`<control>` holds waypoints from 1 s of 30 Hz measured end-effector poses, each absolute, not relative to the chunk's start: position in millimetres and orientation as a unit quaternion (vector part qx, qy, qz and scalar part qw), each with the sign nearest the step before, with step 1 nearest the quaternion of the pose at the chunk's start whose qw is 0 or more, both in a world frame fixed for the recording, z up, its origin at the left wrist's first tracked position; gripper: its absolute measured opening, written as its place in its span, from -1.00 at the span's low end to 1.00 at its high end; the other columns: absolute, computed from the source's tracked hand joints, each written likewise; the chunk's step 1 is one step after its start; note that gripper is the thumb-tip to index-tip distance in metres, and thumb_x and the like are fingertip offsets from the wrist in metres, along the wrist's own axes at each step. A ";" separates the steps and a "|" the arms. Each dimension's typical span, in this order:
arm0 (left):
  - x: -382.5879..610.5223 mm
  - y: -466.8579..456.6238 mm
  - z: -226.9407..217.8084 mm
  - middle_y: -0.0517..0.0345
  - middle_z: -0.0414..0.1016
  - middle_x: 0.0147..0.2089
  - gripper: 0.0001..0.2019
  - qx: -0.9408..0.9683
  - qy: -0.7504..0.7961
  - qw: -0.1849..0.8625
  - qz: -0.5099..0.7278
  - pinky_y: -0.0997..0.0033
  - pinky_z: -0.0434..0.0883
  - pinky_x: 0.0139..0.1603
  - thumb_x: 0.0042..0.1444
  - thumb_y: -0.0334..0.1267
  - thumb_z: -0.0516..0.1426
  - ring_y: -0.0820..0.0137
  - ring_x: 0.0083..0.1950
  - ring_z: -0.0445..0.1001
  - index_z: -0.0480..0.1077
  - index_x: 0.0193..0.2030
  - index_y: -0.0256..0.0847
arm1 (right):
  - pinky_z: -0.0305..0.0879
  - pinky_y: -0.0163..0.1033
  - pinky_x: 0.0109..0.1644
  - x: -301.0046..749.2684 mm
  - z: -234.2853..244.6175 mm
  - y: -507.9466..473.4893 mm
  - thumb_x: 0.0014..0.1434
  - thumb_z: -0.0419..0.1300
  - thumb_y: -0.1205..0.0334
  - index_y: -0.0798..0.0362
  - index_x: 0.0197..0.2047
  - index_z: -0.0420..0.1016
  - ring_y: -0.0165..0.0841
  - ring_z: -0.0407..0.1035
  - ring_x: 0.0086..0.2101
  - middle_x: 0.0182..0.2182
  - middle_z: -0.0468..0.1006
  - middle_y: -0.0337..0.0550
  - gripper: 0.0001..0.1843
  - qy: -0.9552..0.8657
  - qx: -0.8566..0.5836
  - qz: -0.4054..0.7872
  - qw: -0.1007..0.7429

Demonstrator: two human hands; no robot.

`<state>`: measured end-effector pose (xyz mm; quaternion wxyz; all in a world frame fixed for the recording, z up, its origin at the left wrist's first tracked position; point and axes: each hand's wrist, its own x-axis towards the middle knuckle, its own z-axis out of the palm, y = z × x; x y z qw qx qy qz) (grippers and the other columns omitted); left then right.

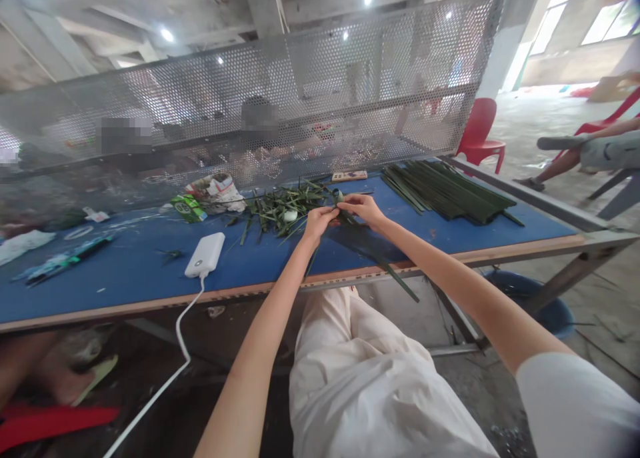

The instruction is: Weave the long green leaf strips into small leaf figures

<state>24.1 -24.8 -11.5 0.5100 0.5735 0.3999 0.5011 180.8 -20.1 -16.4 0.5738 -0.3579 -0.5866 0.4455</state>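
Note:
Both my hands meet over the blue table top [450, 235], pinching long green leaf strips. My left hand [318, 221] is closed on the near end of a leaf strip [395, 275] that trails down over the table's front edge. My right hand [363, 208] is closed on the same bundle, fingers curled, just right of the left. Behind the hands lies a loose heap of cut leaf pieces [280, 208] with a small white round thing in it.
A neat stack of long green strips [445, 190] lies at the right. A white power bank [205, 254] with a cable sits at the left front. Wrappers and packets lie further left. A perforated metal screen [300, 91] backs the table; people sit behind it. Red chairs stand at the right.

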 end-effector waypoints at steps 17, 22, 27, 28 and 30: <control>21.7 -16.3 -24.2 0.12 0.56 -0.49 -0.78 0.627 0.341 0.428 0.555 0.32 0.51 -0.32 -0.08 -0.14 0.33 0.29 -0.40 0.56 0.52 -0.49 -0.27 | 0.22 -0.29 -0.36 177.0 -25.6 -9.0 -0.01 0.20 -0.26 0.08 -0.45 0.37 -0.40 0.25 -0.42 -0.50 0.39 -0.22 -0.49 -0.665 -0.356 0.352 0.555; 22.5 -16.7 -24.1 0.12 0.55 -0.52 -0.78 0.628 0.350 0.427 0.548 0.31 0.52 -0.33 -0.08 -0.14 0.34 0.27 -0.41 0.57 0.52 -0.47 -0.26 | 0.23 -0.27 -0.37 176.7 -29.3 -7.6 0.04 0.21 -0.19 0.06 -0.18 0.33 -0.40 0.25 -0.47 -0.52 0.35 -0.27 -0.51 -0.667 -0.349 0.309 0.581; 23.0 -15.6 -24.0 0.10 0.56 -0.51 -0.76 0.624 0.362 0.433 0.541 0.28 0.53 -0.33 -0.11 -0.12 0.36 0.21 -0.37 0.59 0.51 -0.46 -0.26 | 0.28 -0.24 -0.33 175.7 -27.2 -11.8 0.15 0.17 0.02 0.09 0.10 0.28 -0.37 0.29 -0.46 -0.50 0.40 -0.25 -0.49 -0.704 -0.327 0.252 0.578; 22.7 -15.3 -24.2 0.10 0.57 -0.50 -0.76 0.624 0.362 0.435 0.538 0.27 0.53 -0.32 -0.11 -0.12 0.36 0.20 -0.36 0.59 0.51 -0.46 -0.26 | 0.29 -0.24 -0.33 175.9 -27.3 -11.4 0.15 0.16 0.04 0.10 0.10 0.30 -0.37 0.31 -0.46 -0.48 0.41 -0.23 -0.50 -0.707 -0.328 0.251 0.574; 21.8 -14.8 -24.1 0.09 0.57 -0.49 -0.76 0.624 0.365 0.440 0.532 0.26 0.53 -0.31 -0.10 -0.12 0.35 0.20 -0.36 0.59 0.51 -0.47 -0.26 | 0.31 -0.25 -0.35 176.7 -28.7 -9.1 0.15 0.16 0.05 0.13 0.12 0.32 -0.37 0.33 -0.45 -0.44 0.44 -0.20 -0.48 -0.710 -0.325 0.269 0.565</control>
